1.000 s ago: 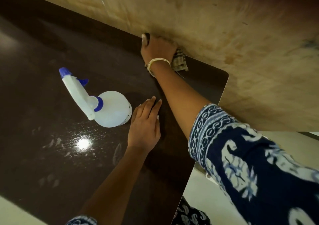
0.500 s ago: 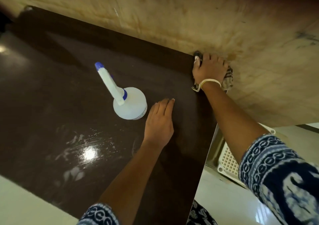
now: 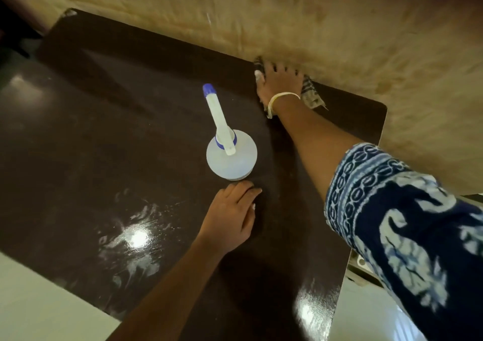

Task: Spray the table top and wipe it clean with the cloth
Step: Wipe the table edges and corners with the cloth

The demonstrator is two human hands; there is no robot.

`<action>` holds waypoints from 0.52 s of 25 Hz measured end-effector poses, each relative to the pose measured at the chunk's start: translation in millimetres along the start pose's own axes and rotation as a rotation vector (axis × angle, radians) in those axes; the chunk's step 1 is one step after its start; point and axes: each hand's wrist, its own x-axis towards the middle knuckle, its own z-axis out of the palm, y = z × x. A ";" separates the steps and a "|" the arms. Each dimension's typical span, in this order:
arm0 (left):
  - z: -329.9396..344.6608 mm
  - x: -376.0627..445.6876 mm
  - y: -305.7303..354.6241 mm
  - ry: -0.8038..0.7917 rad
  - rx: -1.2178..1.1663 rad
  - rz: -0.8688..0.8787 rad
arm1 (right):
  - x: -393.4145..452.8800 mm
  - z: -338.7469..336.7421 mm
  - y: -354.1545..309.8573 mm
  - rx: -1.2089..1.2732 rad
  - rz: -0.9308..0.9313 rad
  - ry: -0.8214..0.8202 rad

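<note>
A dark brown glossy table top (image 3: 130, 136) fills most of the view. My right hand (image 3: 278, 83) presses a striped cloth (image 3: 311, 96) flat against the table's far edge, where it meets the wall. A white spray bottle (image 3: 231, 155) with a blue nozzle stands upright in the middle. My left hand (image 3: 231, 219) rests flat on the table just in front of the bottle, fingers together, holding nothing. Wet smears and droplets (image 3: 130, 238) show on the near left of the surface.
A stained beige wall (image 3: 339, 27) runs along the table's far edge. The table's right edge (image 3: 366, 210) drops to a pale floor, with a white object (image 3: 362, 262) partly visible below. Pale floor (image 3: 39, 301) lies beyond the near left edge.
My right hand slid the cloth along the far edge, first to the right corner, then back left. The left hand stayed flat near the bottle. The camera view shifted.
</note>
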 end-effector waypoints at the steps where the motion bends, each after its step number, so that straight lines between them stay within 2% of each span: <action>1: 2.1 0.5 -0.2 0.000 -0.001 0.001 | 5.6 1.3 -6.9 -0.013 -0.069 -0.008; 5: 2.2 0.7 -3.5 -0.029 0.065 0.055 | -3.2 -0.8 15.0 -0.052 -0.274 0.013; 7: -1.2 0.7 -7.8 -0.074 0.082 0.090 | -22.6 4.1 37.8 -0.018 -0.218 0.060; 10: -9.7 -1.3 -14.5 -0.132 0.076 0.120 | -65.1 10.3 46.7 0.057 -0.002 0.098; 11: -12.3 -2.6 -16.0 -0.152 0.077 0.127 | -82.6 13.0 43.5 0.049 -0.001 0.098; 13: -17.3 -6.1 -18.7 -0.177 0.063 0.145 | -128.0 18.9 36.8 -0.001 -0.120 0.082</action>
